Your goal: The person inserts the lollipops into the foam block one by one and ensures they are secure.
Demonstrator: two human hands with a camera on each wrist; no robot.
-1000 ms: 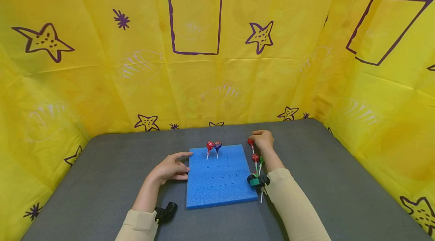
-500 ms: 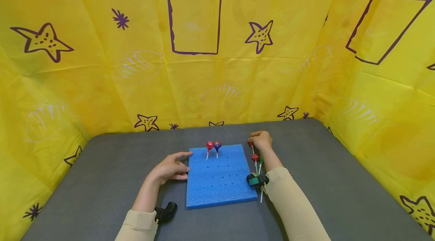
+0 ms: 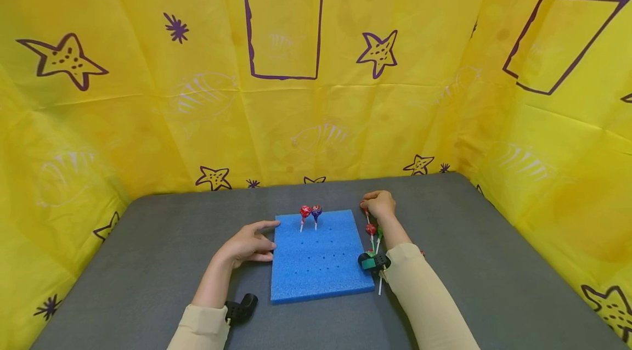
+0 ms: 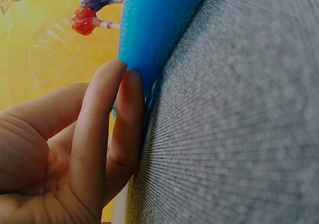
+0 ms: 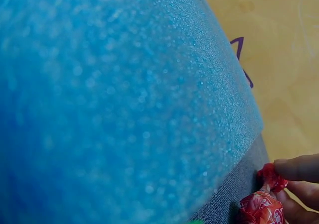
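A blue foam board [image 3: 321, 278] with rows of small holes lies flat on the table. Two lollipops, one red [image 3: 305, 211] and one purple [image 3: 316, 210], stand upright in its far part. My left hand [image 3: 248, 244] touches the board's left edge with extended fingers. Beyond the board's far right corner, my right hand [image 3: 380, 205] pinches the wrapped head of a red lollipop [image 5: 272, 177] lying on the table. Nearer along the board's right side lie another red lollipop [image 3: 370, 229] and a green lollipop [image 3: 379, 232]. My right wrist strap partly hides more of them.
The grey table [image 3: 173, 240] extends around the board to both sides. A yellow curtain [image 3: 276, 130] with purple drawings hangs behind and along the sides. A bit of red shows beside my right sleeve [image 3: 424, 289].
My right hand has shifted slightly left, its fingers now covering more of the red lollipop's head. The left hand and the board have stayed in place.
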